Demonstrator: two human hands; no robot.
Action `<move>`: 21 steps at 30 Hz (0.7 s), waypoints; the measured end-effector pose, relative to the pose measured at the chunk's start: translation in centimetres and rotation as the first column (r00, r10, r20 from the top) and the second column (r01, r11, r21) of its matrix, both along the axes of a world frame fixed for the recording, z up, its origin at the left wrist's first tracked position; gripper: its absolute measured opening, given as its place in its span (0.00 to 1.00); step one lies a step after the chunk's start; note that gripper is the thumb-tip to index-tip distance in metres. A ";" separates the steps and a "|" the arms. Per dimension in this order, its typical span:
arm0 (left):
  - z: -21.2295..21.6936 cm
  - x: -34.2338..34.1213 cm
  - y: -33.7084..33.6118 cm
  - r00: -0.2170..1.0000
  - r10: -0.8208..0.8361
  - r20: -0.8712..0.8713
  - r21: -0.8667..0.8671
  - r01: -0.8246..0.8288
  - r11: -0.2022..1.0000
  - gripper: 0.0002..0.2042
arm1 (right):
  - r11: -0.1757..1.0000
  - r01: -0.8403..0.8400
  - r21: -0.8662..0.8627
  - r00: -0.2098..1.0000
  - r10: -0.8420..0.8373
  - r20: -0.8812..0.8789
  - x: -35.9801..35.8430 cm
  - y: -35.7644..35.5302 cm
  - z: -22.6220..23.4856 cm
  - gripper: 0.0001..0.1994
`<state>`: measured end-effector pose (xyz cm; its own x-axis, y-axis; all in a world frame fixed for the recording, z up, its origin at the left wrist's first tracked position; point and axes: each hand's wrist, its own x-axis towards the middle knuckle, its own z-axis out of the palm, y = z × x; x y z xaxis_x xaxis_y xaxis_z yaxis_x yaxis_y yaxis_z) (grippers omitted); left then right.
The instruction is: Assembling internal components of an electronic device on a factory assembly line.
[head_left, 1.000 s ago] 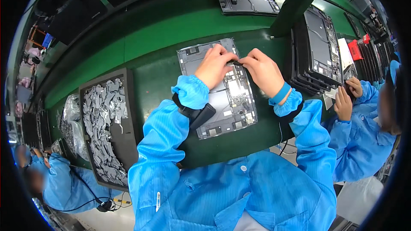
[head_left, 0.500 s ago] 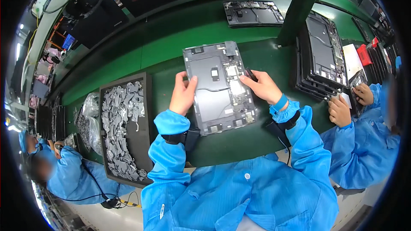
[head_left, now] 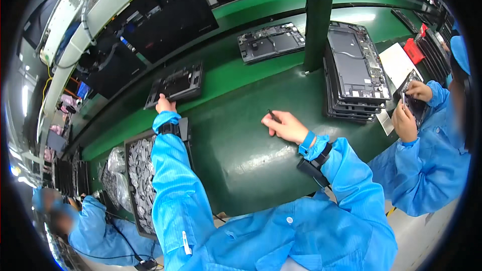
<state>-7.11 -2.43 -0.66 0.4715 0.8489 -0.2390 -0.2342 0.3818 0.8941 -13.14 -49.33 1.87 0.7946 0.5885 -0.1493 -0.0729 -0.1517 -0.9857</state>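
Note:
At the far left, my left hand (head_left: 164,104) reaches out and grips the near edge of a flat dark device panel (head_left: 178,84) with electronics in its frame. The panel is over the green back strip of the bench; whether it rests there fully I cannot tell. My right hand (head_left: 289,128) hovers above the middle of the green bench (head_left: 241,163). Its fingers are closed round a short, dark, pen-like tool (head_left: 274,116), most of it hidden in the hand.
A stack of similar panels (head_left: 351,65) stands right, beside a green post (head_left: 317,25). Another panel (head_left: 271,42) lies behind. At left are a tray of small grey parts (head_left: 142,180) and plastic bags (head_left: 116,160). A co-worker's hands (head_left: 405,120) work at right.
The panel left the middle of the bench and is now at the far left with my left hand. My right hand let go of it and kept the dark tool. The view has shifted.

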 end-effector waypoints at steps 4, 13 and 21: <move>3.2 0.5 -2.1 0.704 0.213 -0.678 0.393 0.103 0.914 0.32 | 1.000 -0.002 -0.014 0.999 0.003 0.042 0.3 -0.6 -0.7 0.12; 3.4 11.0 -15.6 0.662 -0.573 -0.482 0.318 0.742 0.590 0.17 | 0.999 -0.027 -0.035 0.994 0.031 0.104 0.1 -0.5 -0.8 0.12; -0.9 19.0 -23.5 0.693 -0.039 -0.720 0.632 0.678 0.375 0.26 | 0.999 -0.039 -0.026 0.999 0.039 0.022 0.5 -0.6 0.1 0.11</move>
